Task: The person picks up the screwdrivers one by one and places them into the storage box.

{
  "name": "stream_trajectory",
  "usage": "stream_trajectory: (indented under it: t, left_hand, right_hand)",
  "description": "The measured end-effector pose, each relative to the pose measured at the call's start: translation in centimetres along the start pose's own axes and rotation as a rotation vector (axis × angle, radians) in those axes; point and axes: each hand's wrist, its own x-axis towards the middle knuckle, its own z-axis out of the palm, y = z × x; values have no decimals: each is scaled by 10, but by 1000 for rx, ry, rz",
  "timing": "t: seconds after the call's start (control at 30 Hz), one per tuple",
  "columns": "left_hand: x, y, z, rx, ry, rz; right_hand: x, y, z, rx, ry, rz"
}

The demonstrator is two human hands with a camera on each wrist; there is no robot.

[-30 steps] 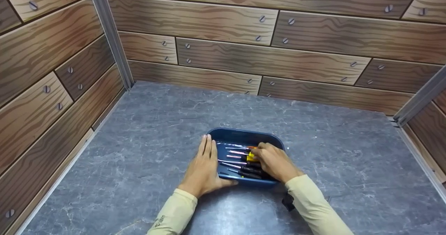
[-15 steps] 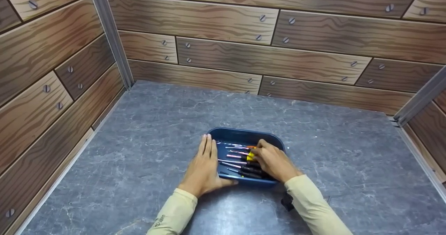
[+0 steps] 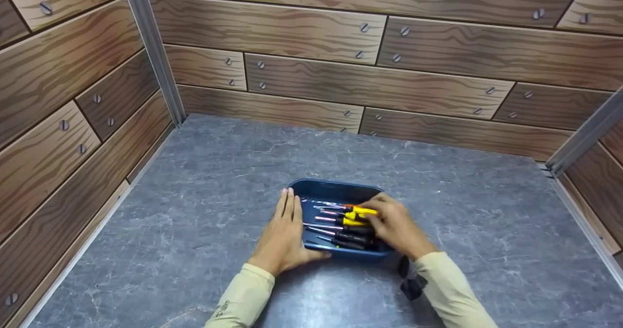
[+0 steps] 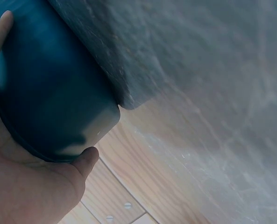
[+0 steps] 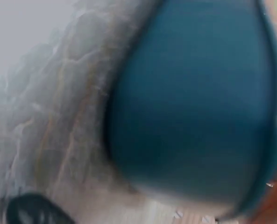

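Note:
A dark blue plastic bin (image 3: pixel 336 188) stands on the grey marbled table, with several screwdrivers lying side by side in it, shafts to the left. Toward its back are yellow-handled screwdrivers (image 3: pixel 357 222) and one with some orange on it; black-handled screwdrivers (image 3: pixel 353 238) lie nearer the front. My left hand (image 3: pixel 283 235) rests straight fingers on the bin's left wall, thumb along the front; the left wrist view shows this hand spread at the bin's end. Over the right end, my right hand (image 3: pixel 396 223) has its fingertips at a yellow handle, fingers loosely bent.
Grey tabletop (image 3: pixel 233 172) surrounds the bin. Wood-patterned panels (image 3: pixel 311 70) close off the back and both sides, with metal corner posts (image 3: pixel 158 50) between them. A black device (image 3: pixel 412 286) is at the right wrist. The right wrist view is blurred.
My right hand has drawn back to the right from the yellow handles, uncovering more of them and the black handles. The left hand stays against the bin.

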Motion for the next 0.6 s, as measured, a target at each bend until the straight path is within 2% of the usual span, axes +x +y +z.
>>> stream_trajectory:
  t: [0.07, 0.17, 0.23, 0.3, 0.37, 0.43, 0.6]
  left_hand:
    - [0, 0, 1, -8, 1, -1]
    - [-1, 0, 1, 0, -7, -11]
    - [-1, 0, 1, 2, -15, -17]
    - [-1, 1, 0, 9, -25, -20]
    - [0, 1, 0, 11, -33, -23]
    - [0, 2, 0, 15, -39, -25]
    - [0, 2, 1, 15, -34, -24]
  right_hand:
    - [-5, 5, -9, 29, 95, 20]
    - [-14, 12, -22, -6, 228, 66]
    - [-21, 16, -30, -38, 275, 139]
    - [-28, 19, -37, -69, 275, 257]
    - [-36, 21, -43, -80, 235, 386]
    - [-44, 22, -47, -86, 158, 498]
    - [-59, 23, -51, -55, -108, 677]
